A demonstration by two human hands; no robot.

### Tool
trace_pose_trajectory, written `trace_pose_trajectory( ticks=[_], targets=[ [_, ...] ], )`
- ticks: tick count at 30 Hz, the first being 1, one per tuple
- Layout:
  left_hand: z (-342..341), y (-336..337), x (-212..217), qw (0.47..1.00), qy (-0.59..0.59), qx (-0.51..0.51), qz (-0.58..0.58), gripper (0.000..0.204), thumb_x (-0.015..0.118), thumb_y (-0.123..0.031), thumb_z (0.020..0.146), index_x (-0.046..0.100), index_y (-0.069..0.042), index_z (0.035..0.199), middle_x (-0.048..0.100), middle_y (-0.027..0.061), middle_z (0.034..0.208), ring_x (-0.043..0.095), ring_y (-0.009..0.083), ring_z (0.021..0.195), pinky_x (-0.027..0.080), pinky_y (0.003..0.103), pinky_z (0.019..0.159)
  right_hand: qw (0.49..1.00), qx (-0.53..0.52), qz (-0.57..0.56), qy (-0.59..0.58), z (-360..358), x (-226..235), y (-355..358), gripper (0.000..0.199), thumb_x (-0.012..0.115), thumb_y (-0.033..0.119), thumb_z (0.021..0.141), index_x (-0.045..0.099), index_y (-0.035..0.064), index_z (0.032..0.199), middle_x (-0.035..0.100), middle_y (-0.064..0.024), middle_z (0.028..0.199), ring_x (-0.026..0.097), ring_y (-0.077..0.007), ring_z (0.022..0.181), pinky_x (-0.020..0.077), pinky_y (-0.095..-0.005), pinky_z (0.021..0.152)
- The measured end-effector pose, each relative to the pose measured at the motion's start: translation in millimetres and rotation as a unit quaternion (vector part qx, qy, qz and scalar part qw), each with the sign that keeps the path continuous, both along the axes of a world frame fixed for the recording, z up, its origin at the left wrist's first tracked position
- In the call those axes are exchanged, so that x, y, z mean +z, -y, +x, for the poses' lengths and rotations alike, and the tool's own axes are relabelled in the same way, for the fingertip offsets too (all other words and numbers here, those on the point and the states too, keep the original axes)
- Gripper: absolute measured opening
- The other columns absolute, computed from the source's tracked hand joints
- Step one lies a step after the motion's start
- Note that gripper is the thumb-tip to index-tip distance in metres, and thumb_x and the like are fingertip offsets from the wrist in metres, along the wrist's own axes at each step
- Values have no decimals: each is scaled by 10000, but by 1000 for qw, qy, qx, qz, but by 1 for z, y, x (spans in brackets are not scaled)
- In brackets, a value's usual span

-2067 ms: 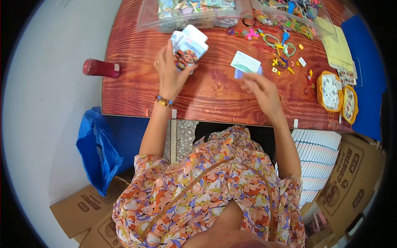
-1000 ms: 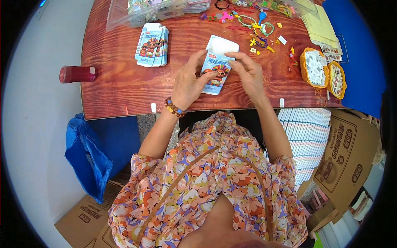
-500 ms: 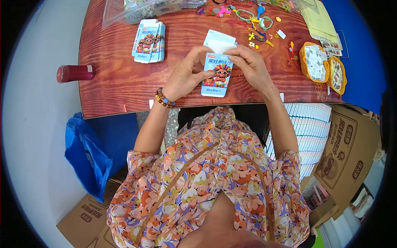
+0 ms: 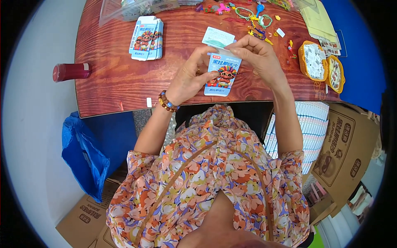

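Observation:
A small blue-and-white cardboard box (image 4: pixel 223 74) with a cartoon figure stands tilted slightly right above the table's near edge. My left hand (image 4: pixel 192 76) is closed round its left side, thumb across the front. At the box's top, my right hand (image 4: pixel 261 62) pinches a translucent plastic bag (image 4: pixel 223 51), partly hidden by the fingers. Behind that opening shows a pale card-like panel (image 4: pixel 218 36); whether it is the box's flap or a separate piece I cannot tell. To the left lies a stack of similar boxes (image 4: pixel 146 39).
A dark pink bottle (image 4: pixel 72 71) lies at the left. Small toys and cords (image 4: pixel 258 25) are scattered at the back right. Two yellow baskets (image 4: pixel 303 68) hold small packets and pieces. A clear bin (image 4: pixel 108 16) sits at the back left. Packed rows of boxes (image 4: pixel 308 128) stand below the table.
The box has shifted slightly right and tilted. My right hand has moved up and right, its fingers lifting. The white bag at the opening now looks lower and more see-through.

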State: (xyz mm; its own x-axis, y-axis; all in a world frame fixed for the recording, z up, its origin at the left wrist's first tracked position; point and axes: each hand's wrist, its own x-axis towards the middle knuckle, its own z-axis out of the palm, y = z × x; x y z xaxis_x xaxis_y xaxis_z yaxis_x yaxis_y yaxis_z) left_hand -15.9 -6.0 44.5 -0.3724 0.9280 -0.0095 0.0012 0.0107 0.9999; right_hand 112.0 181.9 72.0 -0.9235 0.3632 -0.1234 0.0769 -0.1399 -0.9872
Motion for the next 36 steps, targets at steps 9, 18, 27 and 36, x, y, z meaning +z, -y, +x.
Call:
trace_pose_trajectory(
  ticks=[9, 18, 27, 36],
  targets=[
    [4, 1, 5, 999, -36, -6, -9, 575, 702, -41, 878, 362, -110, 1337, 630, 87, 939, 648, 148, 811, 528, 296, 697, 992, 47, 107, 48, 9, 12, -7, 202, 651, 118, 936, 718, 18, 1098, 703, -1, 889, 638, -54, 842, 505, -213, 734],
    [8, -2, 0, 998, -65, 2, -13, 615, 719, -45, 860, 314, -74, 1322, 646, 111, 905, 662, 173, 792, 532, 312, 691, 970, 63, 230, 54, 15, 11, -9, 211, 642, 99, 935, 720, 20, 1114, 717, -6, 884, 627, -45, 808, 505, -225, 703],
    [15, 0, -4, 999, 24, 30, -20, 668, 732, -32, 843, 301, -48, 1352, 646, 98, 881, 664, 159, 790, 540, 293, 685, 925, 56, 376, -27, 27, 7, 3, 287, 680, 77, 895, 688, 26, 1177, 725, -92, 1086, 687, -147, 971, 544, -272, 833],
    [18, -1, 0, 999, -30, -12, -39, 627, 718, -11, 838, 450, -107, 1397, 596, 69, 954, 645, 123, 781, 546, 279, 702, 876, 46, 471, -92, 34, -12, 3, 313, 710, 63, 845, 689, 40, 1157, 699, -116, 1157, 677, -268, 1078, 553, -343, 906]
  ],
)
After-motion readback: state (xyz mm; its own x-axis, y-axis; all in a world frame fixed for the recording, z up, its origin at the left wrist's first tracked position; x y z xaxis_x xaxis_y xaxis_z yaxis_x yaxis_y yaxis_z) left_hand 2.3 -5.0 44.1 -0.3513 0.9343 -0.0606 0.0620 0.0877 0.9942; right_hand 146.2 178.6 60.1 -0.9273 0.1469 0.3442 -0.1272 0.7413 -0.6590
